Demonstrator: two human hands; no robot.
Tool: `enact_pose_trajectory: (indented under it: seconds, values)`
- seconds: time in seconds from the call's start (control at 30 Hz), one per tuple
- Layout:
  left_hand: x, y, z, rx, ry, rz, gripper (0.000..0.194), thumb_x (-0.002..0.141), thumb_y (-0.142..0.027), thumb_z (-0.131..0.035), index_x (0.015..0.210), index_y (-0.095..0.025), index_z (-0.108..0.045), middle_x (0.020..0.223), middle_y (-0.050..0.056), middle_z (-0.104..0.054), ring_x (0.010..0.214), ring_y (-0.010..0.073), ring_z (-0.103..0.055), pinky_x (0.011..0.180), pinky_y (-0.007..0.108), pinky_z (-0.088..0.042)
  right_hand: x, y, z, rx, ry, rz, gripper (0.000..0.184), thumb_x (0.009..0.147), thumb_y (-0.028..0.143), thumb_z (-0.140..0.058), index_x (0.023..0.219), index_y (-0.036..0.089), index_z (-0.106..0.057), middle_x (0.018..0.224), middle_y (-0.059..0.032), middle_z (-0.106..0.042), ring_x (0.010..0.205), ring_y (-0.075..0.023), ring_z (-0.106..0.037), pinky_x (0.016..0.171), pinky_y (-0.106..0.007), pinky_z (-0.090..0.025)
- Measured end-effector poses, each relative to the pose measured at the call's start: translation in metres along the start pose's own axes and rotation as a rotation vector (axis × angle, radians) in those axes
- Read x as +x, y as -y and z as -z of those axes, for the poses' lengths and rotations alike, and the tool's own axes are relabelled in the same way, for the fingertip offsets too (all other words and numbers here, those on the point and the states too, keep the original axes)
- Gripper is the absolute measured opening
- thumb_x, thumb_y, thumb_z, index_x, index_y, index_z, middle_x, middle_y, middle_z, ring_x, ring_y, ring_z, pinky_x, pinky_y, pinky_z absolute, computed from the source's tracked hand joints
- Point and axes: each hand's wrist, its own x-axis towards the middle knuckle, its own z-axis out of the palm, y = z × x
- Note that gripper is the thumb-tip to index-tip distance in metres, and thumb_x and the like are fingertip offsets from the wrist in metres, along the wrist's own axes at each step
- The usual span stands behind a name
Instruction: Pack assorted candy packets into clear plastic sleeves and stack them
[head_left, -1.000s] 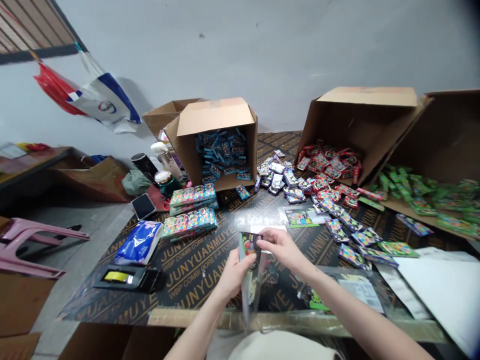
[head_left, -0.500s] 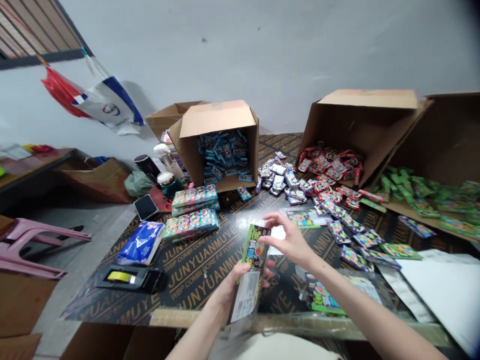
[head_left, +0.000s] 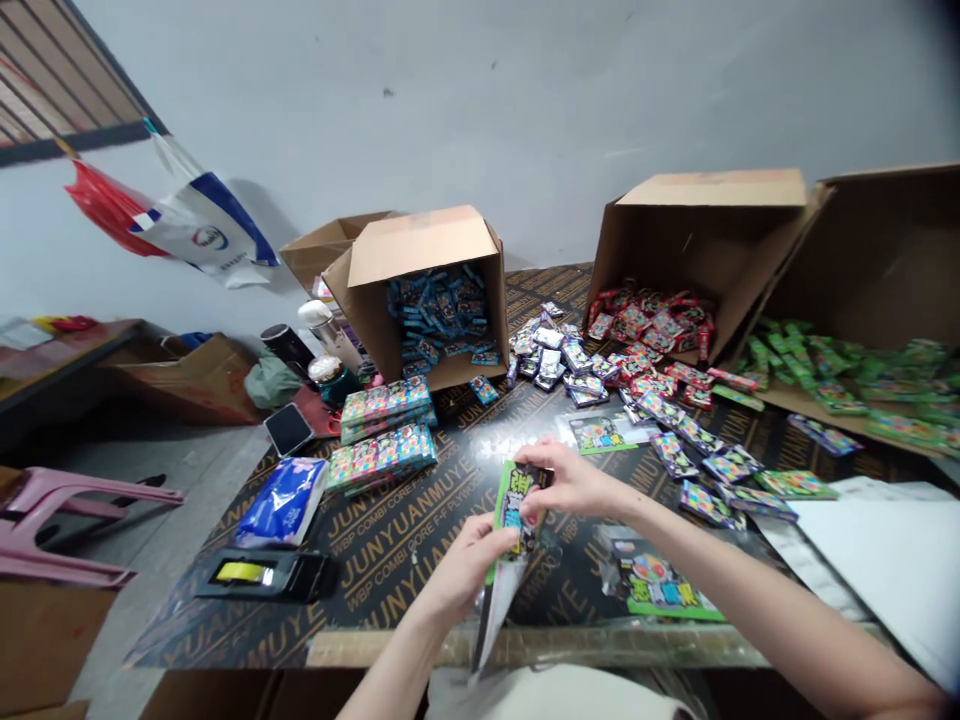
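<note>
At the near edge of the worktop (head_left: 390,540), my left hand (head_left: 469,560) and right hand (head_left: 574,480) both pinch a green card pack (head_left: 514,505), half inside a clear sleeve (head_left: 491,610). Stacked finished packs (head_left: 382,445) sit far left; loose packets (head_left: 675,440) remain.

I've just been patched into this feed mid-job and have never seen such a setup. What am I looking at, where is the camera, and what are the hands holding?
There is no machine: a person's two bare hands, filmed by a camera worn on the head, looking forward and down. The left hand and right hand together hold a green printed packet above a dark table. On the table lie tipped cardboard boxes spilling small blue, red and green packets, stacked packs, a tissue pack and a tape dispenser.
</note>
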Motion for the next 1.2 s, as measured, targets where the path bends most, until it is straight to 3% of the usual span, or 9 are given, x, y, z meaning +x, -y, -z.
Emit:
enact_pose_trajectory:
  seconds: [0.13,0.27,0.43,0.53,0.67,0.87,1.03,1.07,1.2]
  values:
    - [-0.006,-0.002,-0.001,-0.116,0.166,-0.003,0.053,0.055,-0.035,-0.073,0.103,-0.017,-0.061,0.091,0.005,-0.063,0.084,0.0206,-0.054,0.078,0.031,-0.038,-0.002,0.002,0.005,0.062,-0.067,0.063,0.023,0.075,0.037,-0.065,0.074,0.016,-0.057,0.073,0.0003,-0.053,0.075,-0.0157,-0.047,0.072,-0.027,-0.036]
    - [-0.007,-0.008,-0.004,-0.133,0.138,-0.036,0.055,0.057,-0.028,-0.073,0.108,-0.016,-0.058,0.089,0.004,-0.062,0.077,0.0162,-0.053,0.072,0.026,-0.039,-0.004,0.009,0.018,-0.065,0.059,0.1,0.027,0.074,0.042,-0.065,0.08,0.017,-0.057,0.073,0.0003,-0.054,0.073,-0.0154,-0.046,0.068,-0.026,-0.036]
    - [-0.006,-0.007,-0.008,-0.106,0.009,0.058,0.037,0.062,-0.031,-0.071,0.093,-0.013,-0.063,0.067,0.0,-0.058,0.053,0.0079,-0.045,0.053,0.02,-0.032,0.0,0.007,0.022,-0.007,0.145,0.061,0.054,0.062,0.04,-0.075,0.106,0.017,-0.054,0.076,0.0009,-0.057,0.064,-0.0134,-0.05,0.058,-0.023,-0.039]
    - [-0.007,-0.007,-0.008,-0.079,0.038,-0.004,0.044,0.059,-0.033,-0.073,0.098,-0.015,-0.062,0.08,0.003,-0.062,0.071,0.0149,-0.054,0.066,0.024,-0.039,0.002,0.003,0.021,0.167,0.115,0.104,0.042,0.066,0.04,-0.072,0.098,0.017,-0.06,0.077,0.0002,-0.059,0.066,-0.0131,-0.052,0.059,-0.022,-0.041]
    - [-0.011,-0.013,-0.008,0.046,0.118,-0.132,0.061,0.053,-0.029,-0.077,0.11,-0.016,-0.059,0.104,0.006,-0.062,0.102,0.0259,-0.05,0.089,0.032,-0.036,0.0,0.008,0.025,0.161,0.184,0.22,0.024,0.07,0.037,-0.069,0.084,0.017,-0.066,0.078,-0.0005,-0.062,0.079,-0.0157,-0.055,0.083,-0.029,-0.038]
    - [-0.014,-0.006,-0.005,0.305,-0.113,-0.109,0.043,0.066,-0.031,-0.07,0.106,-0.018,-0.061,0.11,0.005,-0.062,0.106,0.0261,-0.05,0.093,0.033,-0.036,-0.004,0.025,0.033,-0.009,0.201,0.156,0.044,0.067,0.03,-0.072,0.107,0.02,-0.058,0.083,-0.0011,-0.06,0.081,-0.0182,-0.052,0.072,-0.027,-0.041]
    - [-0.012,-0.005,-0.004,0.212,-0.201,-0.081,0.036,0.073,-0.037,-0.062,0.103,-0.017,-0.062,0.104,0.005,-0.064,0.097,0.0232,-0.055,0.082,0.03,-0.043,-0.001,0.009,0.015,0.258,-0.363,-0.015,0.059,0.066,0.03,-0.073,0.119,0.026,-0.048,0.099,-0.0024,-0.06,0.092,-0.0194,-0.054,0.085,-0.033,-0.04]
    - [-0.011,-0.006,-0.004,0.178,-0.2,-0.076,0.036,0.074,-0.037,-0.061,0.103,-0.017,-0.061,0.104,0.006,-0.064,0.094,0.0226,-0.056,0.079,0.03,-0.044,-0.002,0.003,0.008,0.364,-0.403,-0.063,0.062,0.066,0.032,-0.073,0.121,0.026,-0.046,0.103,-0.0036,-0.059,0.096,-0.0203,-0.054,0.085,-0.034,-0.04]
    - [-0.003,-0.004,-0.001,0.193,-0.098,-0.13,0.03,0.075,-0.035,-0.06,0.096,-0.013,-0.063,0.089,0.005,-0.066,0.079,0.018,-0.057,0.069,0.026,-0.043,-0.008,-0.016,-0.022,0.774,-0.121,-0.216,0.04,0.073,0.037,-0.066,0.107,0.02,-0.054,0.092,-0.0045,-0.062,0.084,-0.0188,-0.059,0.074,-0.032,-0.046]
